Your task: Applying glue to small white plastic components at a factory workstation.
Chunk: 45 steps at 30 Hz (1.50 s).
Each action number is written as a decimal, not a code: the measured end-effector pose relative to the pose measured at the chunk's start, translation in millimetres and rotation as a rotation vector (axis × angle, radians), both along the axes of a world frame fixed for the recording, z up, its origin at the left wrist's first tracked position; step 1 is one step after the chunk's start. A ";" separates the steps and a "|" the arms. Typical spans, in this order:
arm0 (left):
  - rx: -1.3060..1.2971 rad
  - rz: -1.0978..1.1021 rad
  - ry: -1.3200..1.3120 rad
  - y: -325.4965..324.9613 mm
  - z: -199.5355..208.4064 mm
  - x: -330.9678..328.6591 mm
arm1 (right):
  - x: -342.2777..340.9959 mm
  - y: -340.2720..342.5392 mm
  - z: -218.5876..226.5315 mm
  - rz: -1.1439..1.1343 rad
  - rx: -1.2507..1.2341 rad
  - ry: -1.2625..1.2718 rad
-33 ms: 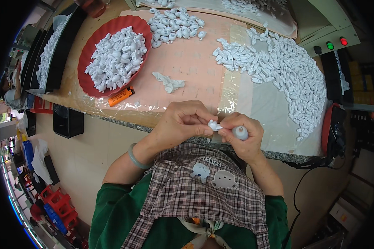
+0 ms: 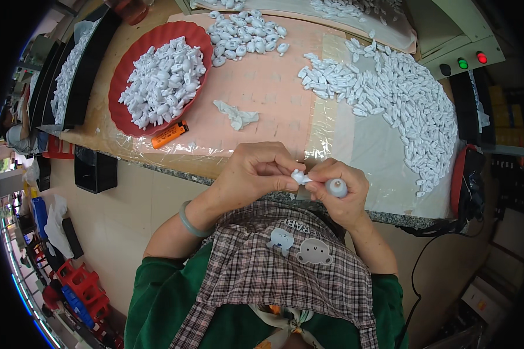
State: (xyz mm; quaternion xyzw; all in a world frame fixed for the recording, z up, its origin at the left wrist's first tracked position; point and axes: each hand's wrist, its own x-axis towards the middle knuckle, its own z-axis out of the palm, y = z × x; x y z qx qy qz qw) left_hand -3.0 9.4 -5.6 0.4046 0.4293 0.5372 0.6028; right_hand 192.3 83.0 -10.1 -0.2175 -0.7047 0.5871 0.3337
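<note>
1. Head view: fingers of my left hand (image 2: 253, 167) pinch a small white rounded piece (image 2: 297, 174) near the worktop (image 2: 99, 130) front edge.
2. My right hand (image 2: 356, 189): fingers pinched at the piece's right end, palm cradling a pale grey round-ended bottle (image 2: 336, 188).
3. Red scalloped bowl (image 2: 117, 96), heaped with white pieces, stands left.

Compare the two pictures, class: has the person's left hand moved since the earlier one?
No, not visibly: the left hand is in the same place below the crumpled white scrap.

L hand (image 2: 256, 167) & R hand (image 2: 355, 189) v. close, fingertips (image 2: 291, 185) pinched. L forearm (image 2: 172, 239) & R forearm (image 2: 376, 247) angled inward.
</note>
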 end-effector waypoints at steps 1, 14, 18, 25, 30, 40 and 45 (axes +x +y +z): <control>-0.004 -0.002 -0.001 -0.1 0.5 -0.3 | 0.4 -1.9 -1.0 0.004 0.013 0.017; -0.007 -0.055 0.073 -3.6 5.3 0.8 | 6.1 -4.8 -7.5 0.047 0.078 0.076; -0.002 -0.055 0.089 -4.3 6.7 0.5 | 5.8 -6.4 -7.2 0.045 0.075 0.074; -0.013 -0.058 0.104 -4.3 6.1 0.8 | 7.1 -7.5 -5.9 0.015 0.051 0.013; -0.032 -0.059 0.094 -3.5 6.1 1.2 | 5.5 -7.1 -9.4 0.035 0.060 0.077; -0.015 -0.035 0.058 -0.3 -2.2 1.3 | 0.7 -2.9 -12.1 -0.021 0.093 0.071; -0.006 -0.010 -0.042 -1.6 -7.5 1.2 | -4.0 -2.0 -9.3 -0.080 0.199 0.028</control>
